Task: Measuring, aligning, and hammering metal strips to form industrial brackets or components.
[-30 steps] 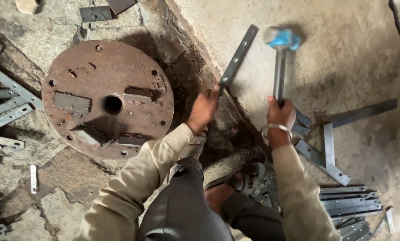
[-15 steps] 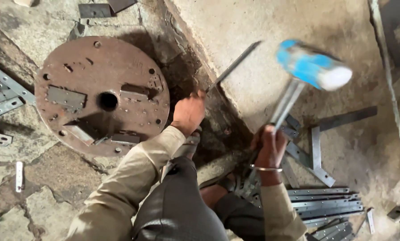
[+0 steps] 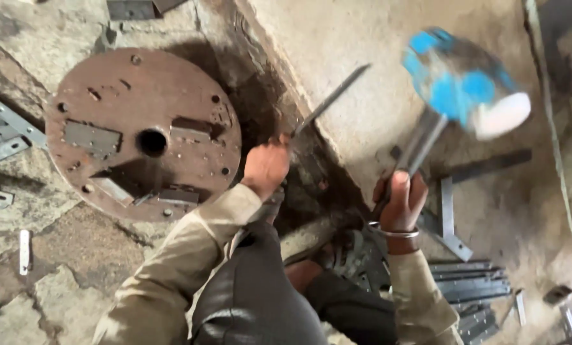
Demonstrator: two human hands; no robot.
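- Two hands grip tools: the right hand (image 3: 402,199) is closed around the handle of a blue-headed hammer (image 3: 466,83), raised and blurred above the stone floor (image 3: 375,38).
- Left hand (image 3: 266,167) is closed on the lower end of a flat metal strip (image 3: 332,97), angled up to the right over the floor.
- Rusty round plate (image 3: 142,131) lies left of that hand.
- Stacked flat bars (image 3: 471,281) lie beside the right forearm.
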